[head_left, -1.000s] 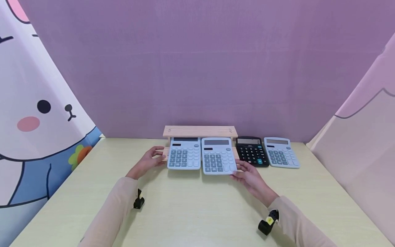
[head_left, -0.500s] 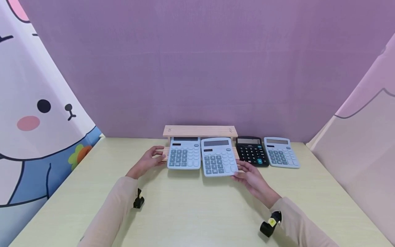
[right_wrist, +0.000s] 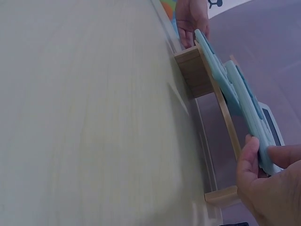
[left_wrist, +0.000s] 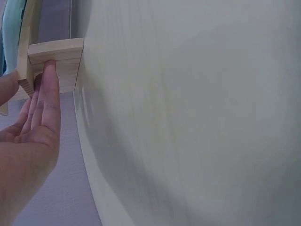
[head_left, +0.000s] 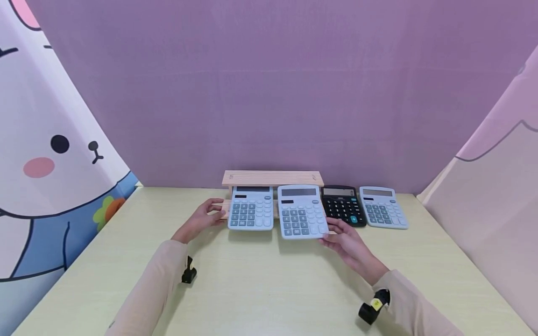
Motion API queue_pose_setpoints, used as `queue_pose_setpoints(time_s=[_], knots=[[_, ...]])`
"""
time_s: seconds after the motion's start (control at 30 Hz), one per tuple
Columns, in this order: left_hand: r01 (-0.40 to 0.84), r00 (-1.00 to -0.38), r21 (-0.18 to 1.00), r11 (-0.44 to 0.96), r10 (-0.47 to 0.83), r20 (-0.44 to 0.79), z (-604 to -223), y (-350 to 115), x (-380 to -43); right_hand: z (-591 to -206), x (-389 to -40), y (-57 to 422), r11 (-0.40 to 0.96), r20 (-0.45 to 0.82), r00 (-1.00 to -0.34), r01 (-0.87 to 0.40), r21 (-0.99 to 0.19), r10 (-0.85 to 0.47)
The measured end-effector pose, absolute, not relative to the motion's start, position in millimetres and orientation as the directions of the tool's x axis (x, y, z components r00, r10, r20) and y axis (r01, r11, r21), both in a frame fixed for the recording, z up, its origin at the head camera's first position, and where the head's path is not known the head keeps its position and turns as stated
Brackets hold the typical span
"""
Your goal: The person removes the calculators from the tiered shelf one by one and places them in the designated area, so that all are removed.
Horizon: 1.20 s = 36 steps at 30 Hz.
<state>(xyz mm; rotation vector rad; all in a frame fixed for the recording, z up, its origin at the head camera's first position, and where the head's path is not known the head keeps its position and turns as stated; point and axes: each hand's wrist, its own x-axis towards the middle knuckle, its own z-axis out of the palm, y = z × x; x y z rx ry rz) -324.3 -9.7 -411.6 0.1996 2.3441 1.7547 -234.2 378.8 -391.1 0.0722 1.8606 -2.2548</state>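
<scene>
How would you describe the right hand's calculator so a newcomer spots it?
Find the wooden rack on the table. At its front, pass the left light-blue calculator and take the right calculator. Unlike its neighbours, it is pinched by the right hand.

Three light calculators (head_left: 301,200) are pale blue, with blue-grey number keys, whiter keys beside them and dark grey displays. In the dim right wrist view their casings seem nearer mint. The black calculator (head_left: 342,199) has black keys, one of them teal. The wooden rack (head_left: 272,178) is pale tan; the surface (head_left: 269,280), pale yellow-green with faint grain. Sleeves (head_left: 153,280) are beige. The backdrop (head_left: 277,93) is plain purple; the cartoon cloth (head_left: 38,102) shows a black-outlined white face, pink cheek and blue body.
</scene>
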Motion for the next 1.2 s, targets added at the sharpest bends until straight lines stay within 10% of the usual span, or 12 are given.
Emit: queue_pose_setpoints(time_s=[1.2], knots=[[-0.023,-0.971,0.951,0.309,0.218,-0.095,-408.4,-8.6,-322.4,-396.4,-205.6,459.2,-0.173,-0.087,-0.986,0.111,-0.979,-0.142]])
